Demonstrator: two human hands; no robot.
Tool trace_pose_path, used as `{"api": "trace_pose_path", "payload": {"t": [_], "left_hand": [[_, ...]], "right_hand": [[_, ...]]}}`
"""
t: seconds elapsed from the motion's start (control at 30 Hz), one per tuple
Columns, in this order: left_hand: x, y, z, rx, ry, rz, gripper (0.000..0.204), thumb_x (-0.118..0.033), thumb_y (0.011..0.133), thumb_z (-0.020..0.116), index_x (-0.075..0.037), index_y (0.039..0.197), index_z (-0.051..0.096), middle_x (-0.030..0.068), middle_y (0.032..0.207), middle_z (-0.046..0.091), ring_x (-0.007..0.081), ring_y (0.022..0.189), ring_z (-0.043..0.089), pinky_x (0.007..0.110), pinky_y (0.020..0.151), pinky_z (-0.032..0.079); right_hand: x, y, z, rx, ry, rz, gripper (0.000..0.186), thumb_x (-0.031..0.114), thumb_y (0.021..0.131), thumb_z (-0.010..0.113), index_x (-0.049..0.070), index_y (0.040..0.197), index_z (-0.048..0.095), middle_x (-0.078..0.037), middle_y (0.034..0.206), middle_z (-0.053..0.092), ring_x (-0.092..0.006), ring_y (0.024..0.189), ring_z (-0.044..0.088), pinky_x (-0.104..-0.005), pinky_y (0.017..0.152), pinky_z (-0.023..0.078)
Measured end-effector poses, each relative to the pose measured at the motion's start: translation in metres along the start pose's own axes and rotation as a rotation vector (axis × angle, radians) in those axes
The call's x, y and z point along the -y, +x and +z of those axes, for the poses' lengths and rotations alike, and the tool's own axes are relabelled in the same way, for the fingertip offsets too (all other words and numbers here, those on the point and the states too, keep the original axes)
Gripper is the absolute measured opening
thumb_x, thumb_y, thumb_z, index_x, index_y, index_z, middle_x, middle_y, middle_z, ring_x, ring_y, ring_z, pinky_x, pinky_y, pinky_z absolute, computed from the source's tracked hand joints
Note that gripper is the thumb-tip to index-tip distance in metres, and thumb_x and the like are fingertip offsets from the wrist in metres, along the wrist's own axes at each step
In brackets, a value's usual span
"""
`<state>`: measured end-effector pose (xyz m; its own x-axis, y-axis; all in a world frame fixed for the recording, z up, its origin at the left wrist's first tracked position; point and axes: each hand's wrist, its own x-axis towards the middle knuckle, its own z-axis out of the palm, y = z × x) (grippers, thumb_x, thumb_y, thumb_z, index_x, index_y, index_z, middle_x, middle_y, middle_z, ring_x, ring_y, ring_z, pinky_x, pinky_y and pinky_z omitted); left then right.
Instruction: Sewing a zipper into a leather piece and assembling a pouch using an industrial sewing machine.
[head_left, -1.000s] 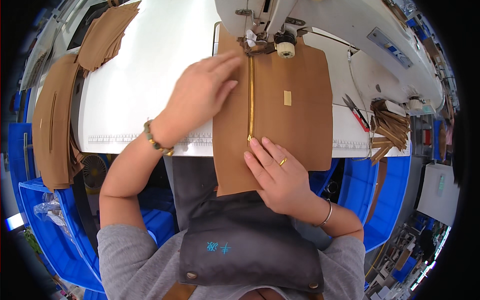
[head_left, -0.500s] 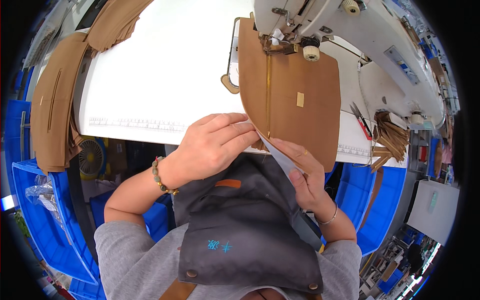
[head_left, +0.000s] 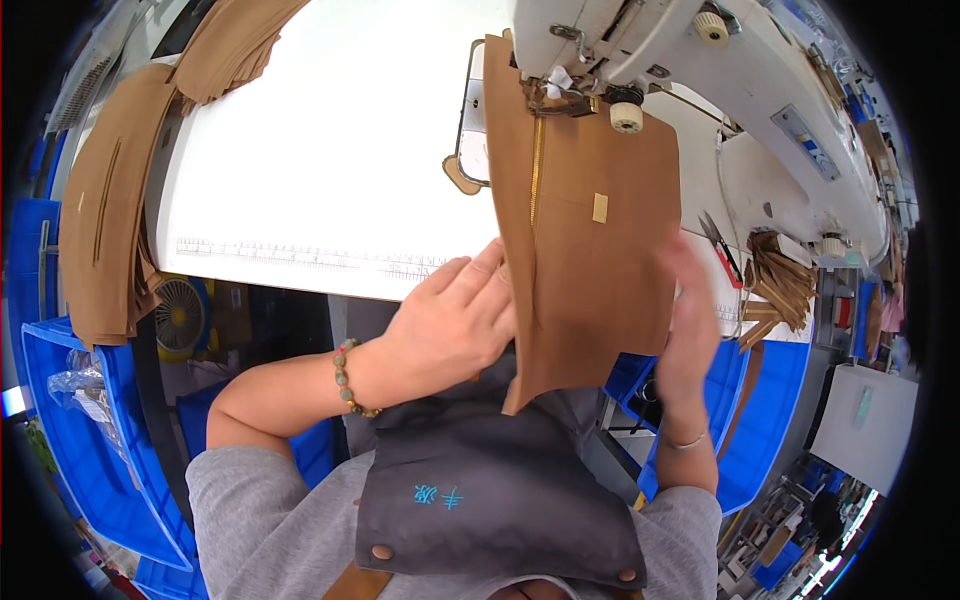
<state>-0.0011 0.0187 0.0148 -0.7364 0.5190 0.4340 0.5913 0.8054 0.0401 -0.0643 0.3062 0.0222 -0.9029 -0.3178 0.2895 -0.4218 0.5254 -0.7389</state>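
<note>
A brown panel [head_left: 590, 270], like leather or coated fabric, lies under the head of a white sewing machine [head_left: 650, 60]. A gold zipper [head_left: 537, 170] runs down its left part, below the presser foot, and a small beige patch [head_left: 600, 208] is to the right. The panel's lower end hangs past the table edge over my apron. My left hand [head_left: 450, 315] grips the panel's left edge; its thumb and some fingertips are hidden. Beside the right edge, my right hand [head_left: 688, 325] is blurred, its fingers stretched out and apparently holding nothing.
Stacks of brown pieces [head_left: 110, 200] lie at the left. Scissors with red handles [head_left: 722, 250] and a bundle of brown strips [head_left: 780, 280] are at the right. Blue bins [head_left: 110, 440] flank me below the white table [head_left: 330, 150].
The panel's lower left edge, folded up before with its pale underside showing, now lies down and hangs lower. My right hand has let go and moved right. My left hand moved slightly right and down.
</note>
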Motion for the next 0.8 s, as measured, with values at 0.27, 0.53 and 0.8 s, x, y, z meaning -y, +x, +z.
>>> {"api": "trace_pose_path", "payload": {"t": [0.27,0.53,0.8], "left_hand": [[-0.010,0.005,0.005,0.048,0.080,-0.001,0.022,-0.012,0.085,0.064,0.002,0.102,0.065,0.0256,0.126,0.071,0.0363,0.113,0.072,0.038,0.085,0.058],[-0.011,0.006,0.010,-0.006,0.041,-0.027,0.020,-0.014,0.086,0.064,0.001,0.099,0.065,0.0264,0.124,0.072,0.0370,0.114,0.072,0.040,0.087,0.057],[-0.011,0.003,0.009,-0.011,0.000,-0.041,0.022,-0.014,0.085,0.064,0.001,0.100,0.066,0.0260,0.122,0.073,0.0372,0.114,0.071,0.041,0.090,0.056]], "right_hand": [[-0.062,0.028,-0.045,0.226,0.976,0.661,0.040,0.018,0.107,0.057,-0.003,0.140,0.057,-0.017,0.133,0.065,-0.0209,0.120,0.066,-0.0266,0.075,0.059],[-0.073,-0.001,0.012,0.402,0.925,0.686,0.038,0.019,0.103,0.062,-0.002,0.135,0.061,-0.016,0.128,0.068,-0.0238,0.119,0.066,-0.0337,0.084,0.059],[-0.063,0.006,0.008,0.435,0.823,0.601,0.038,0.019,0.100,0.065,-0.001,0.132,0.063,-0.016,0.126,0.069,-0.0262,0.118,0.067,-0.0369,0.089,0.057]]}}
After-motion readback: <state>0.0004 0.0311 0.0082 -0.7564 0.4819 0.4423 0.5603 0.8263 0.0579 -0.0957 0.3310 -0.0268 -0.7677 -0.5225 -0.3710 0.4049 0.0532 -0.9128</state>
